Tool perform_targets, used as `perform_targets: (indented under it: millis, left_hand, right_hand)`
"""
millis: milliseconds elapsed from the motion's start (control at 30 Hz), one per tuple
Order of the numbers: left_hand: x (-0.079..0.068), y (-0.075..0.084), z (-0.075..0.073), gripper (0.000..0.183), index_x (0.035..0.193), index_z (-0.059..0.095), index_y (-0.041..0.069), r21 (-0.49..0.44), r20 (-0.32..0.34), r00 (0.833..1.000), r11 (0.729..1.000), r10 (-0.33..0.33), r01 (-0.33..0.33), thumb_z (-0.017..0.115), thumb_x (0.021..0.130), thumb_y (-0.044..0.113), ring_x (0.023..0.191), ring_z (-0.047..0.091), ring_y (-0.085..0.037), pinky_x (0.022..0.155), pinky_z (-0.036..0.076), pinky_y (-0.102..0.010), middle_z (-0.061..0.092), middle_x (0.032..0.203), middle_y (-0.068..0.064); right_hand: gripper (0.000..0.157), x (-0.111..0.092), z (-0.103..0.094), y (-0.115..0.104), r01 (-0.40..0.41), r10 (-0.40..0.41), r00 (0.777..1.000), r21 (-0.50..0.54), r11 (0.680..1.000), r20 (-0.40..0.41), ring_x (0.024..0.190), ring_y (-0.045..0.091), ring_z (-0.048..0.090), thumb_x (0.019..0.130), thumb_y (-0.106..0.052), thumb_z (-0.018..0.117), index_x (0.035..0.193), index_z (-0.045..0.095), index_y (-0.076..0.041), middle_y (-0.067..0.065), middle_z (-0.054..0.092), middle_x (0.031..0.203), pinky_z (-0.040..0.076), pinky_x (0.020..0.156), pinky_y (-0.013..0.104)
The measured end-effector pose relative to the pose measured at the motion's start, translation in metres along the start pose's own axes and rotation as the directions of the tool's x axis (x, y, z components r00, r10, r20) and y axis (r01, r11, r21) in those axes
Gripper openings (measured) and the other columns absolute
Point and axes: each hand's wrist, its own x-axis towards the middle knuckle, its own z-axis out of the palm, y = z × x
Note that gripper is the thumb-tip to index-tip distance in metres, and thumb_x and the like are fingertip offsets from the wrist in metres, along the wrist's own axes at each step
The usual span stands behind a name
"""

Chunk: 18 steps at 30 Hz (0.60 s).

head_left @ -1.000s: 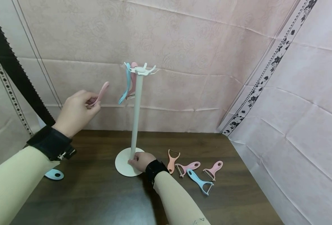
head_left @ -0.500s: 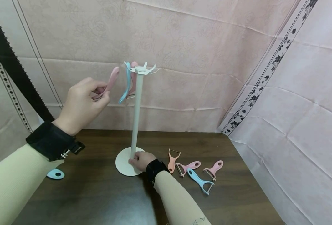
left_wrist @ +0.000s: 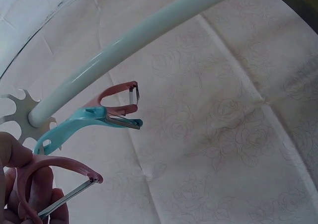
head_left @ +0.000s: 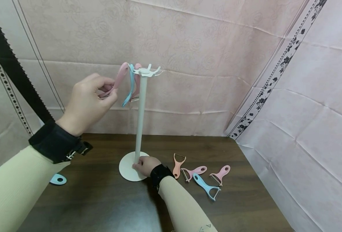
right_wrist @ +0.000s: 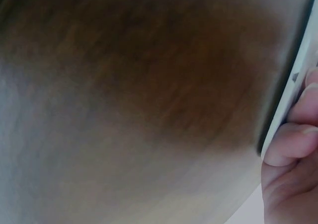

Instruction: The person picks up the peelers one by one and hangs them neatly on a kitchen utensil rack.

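Observation:
My left hand (head_left: 91, 98) pinches a pink peeler (head_left: 120, 75), its handle end pointing up beside the tips of the white hanging rack (head_left: 141, 116). In the left wrist view, that peeler's frame and metal blade (left_wrist: 69, 198) stick out past the fingers. A blue peeler (head_left: 131, 85) and another pink peeler (head_left: 137, 82) hang from the rack's left hooks, right next to the held one. Down at the round base (head_left: 127, 169), my right hand (head_left: 147, 167) grips the edge near the pole; the right wrist view has its fingers curled at the base's rim (right_wrist: 293, 80).
On the brown table (head_left: 101, 199), right of the rack, lie an orange peeler (head_left: 177, 167), two pink peelers (head_left: 194, 171) (head_left: 221, 174) and a blue peeler (head_left: 205, 187). A blue handle (head_left: 58, 179) shows partly from under the left forearm. Patterned cloth (head_left: 188, 38) hangs behind.
My left hand has moved right and upward with the pink peeler, bringing its handle end to the rack's left hooks. The right hand stays on the base.

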Motion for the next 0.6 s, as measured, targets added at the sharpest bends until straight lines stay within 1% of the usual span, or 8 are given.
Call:
perform_targets:
  millis: [233, 467, 600]
  left_hand:
    - [0.003, 0.0015, 0.0017, 0.018, 0.103, 0.071, 0.002, 0.0, -0.005, 1.0, 1.0, 0.008, -0.008, 0.063, 0.086, 0.005, 0.078, 0.053, -0.014, 0.069, 0.035, -0.013, 0.06, 0.087, -0.007]
    - [0.0056, 0.0045, 0.0024, 0.016, 0.1, 0.07, 0.0, 0.008, -0.001, 0.998, 0.998, 0.063, -0.062, 0.063, 0.086, 0.004, 0.076, 0.051, -0.015, 0.066, 0.034, -0.017, 0.059, 0.085, -0.008]
    - [0.0071, 0.0063, 0.003, 0.017, 0.102, 0.07, 0.001, 0.018, 0.016, 0.998, 0.998, 0.063, -0.063, 0.062, 0.087, 0.004, 0.077, 0.05, -0.016, 0.067, 0.034, -0.02, 0.059, 0.086, -0.008]
  right_hand:
    - [0.036, 0.0, -0.0001, -0.0004, -0.005, 0.005, 1.0, 0.004, 1.0, 0.01, 0.055, 0.009, 0.043, 0.094, -0.04, 0.061, 0.069, 0.053, -0.016, -0.008, 0.045, 0.057, 0.034, 0.051, 0.024]
    - [0.036, 0.0029, 0.0021, 0.0017, -0.02, 0.02, 1.0, 0.019, 1.0, 0.017, 0.055, 0.01, 0.044, 0.093, -0.042, 0.061, 0.069, 0.053, -0.016, -0.007, 0.045, 0.057, 0.035, 0.051, 0.025]
    - [0.036, 0.0038, 0.0028, 0.0026, -0.027, 0.027, 0.999, 0.02, 0.999, 0.017, 0.055, 0.01, 0.044, 0.093, -0.042, 0.061, 0.069, 0.053, -0.017, -0.007, 0.045, 0.057, 0.035, 0.051, 0.025]
